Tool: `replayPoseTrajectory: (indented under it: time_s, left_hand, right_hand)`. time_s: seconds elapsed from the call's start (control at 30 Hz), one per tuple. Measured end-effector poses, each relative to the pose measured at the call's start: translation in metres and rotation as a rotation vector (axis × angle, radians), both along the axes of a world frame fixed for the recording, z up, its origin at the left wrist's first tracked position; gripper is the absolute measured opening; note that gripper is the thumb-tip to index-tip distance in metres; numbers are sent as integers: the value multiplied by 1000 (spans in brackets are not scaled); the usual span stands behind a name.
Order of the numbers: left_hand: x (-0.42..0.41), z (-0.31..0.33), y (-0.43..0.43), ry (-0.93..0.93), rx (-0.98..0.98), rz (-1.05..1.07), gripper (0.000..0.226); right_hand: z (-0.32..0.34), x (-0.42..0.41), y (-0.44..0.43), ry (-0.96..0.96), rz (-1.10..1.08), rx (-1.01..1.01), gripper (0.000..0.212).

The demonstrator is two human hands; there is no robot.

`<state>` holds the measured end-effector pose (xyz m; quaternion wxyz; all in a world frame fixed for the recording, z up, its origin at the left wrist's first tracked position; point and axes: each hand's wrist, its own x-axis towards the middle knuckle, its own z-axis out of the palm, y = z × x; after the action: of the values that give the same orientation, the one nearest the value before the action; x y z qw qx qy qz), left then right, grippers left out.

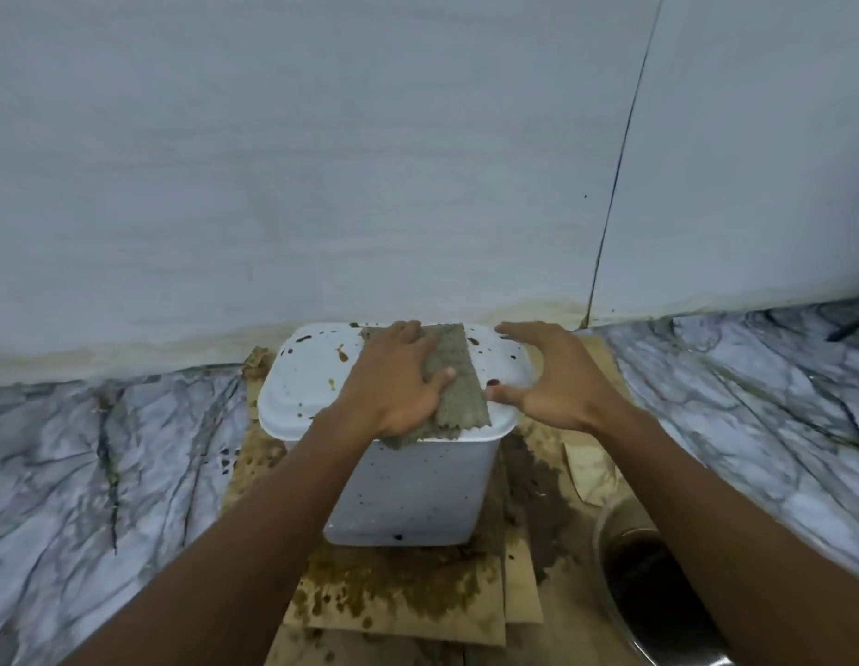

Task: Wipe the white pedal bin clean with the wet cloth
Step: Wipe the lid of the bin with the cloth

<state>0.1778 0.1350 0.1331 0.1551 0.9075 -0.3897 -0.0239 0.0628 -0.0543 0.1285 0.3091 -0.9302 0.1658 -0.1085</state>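
Note:
The white pedal bin (408, 492) stands on stained cardboard against the wall, its lid (302, 377) spotted with brown and dark splashes. A grey-brown wet cloth (454, 377) lies spread across the middle of the lid, its near edge hanging over the front rim. My left hand (396, 382) presses flat on the cloth, fingers straight and the thumb lying on the fabric. My right hand (547, 372) rests spread on the right edge of the lid, thumb on the rim beside the cloth, fingers straight and holding nothing.
Soiled cardboard sheets (403, 598) cover the floor under and in front of the bin. A metal bowl (653, 598) with dark liquid sits at the lower right, partly under my right forearm. Marbled floor (105, 473) spreads on both sides; the white wall (321, 161) rises directly behind.

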Motion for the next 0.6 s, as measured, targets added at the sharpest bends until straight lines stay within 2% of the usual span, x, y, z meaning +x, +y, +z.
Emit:
replayPoseTrajectory:
  time_s: [0.13,0.27,0.4,0.6]
  left_hand:
    - [5,-11,-25,-12,158,-34,66]
    - [4,-10,-58,-21,217,-97,67]
    - [-8,-12,-68,-40,221,-156,64]
    - [-14,-10,-26,-17,175,-180,61]
  right_hand:
    - [-12,-9,-22,13,-29,81,90]
    - [-19,-13,-29,-5,-5,111,75]
    - [-20,-14,-30,-16,6,149,75]
    - [-22,-13,-22,-68,7,234,72]
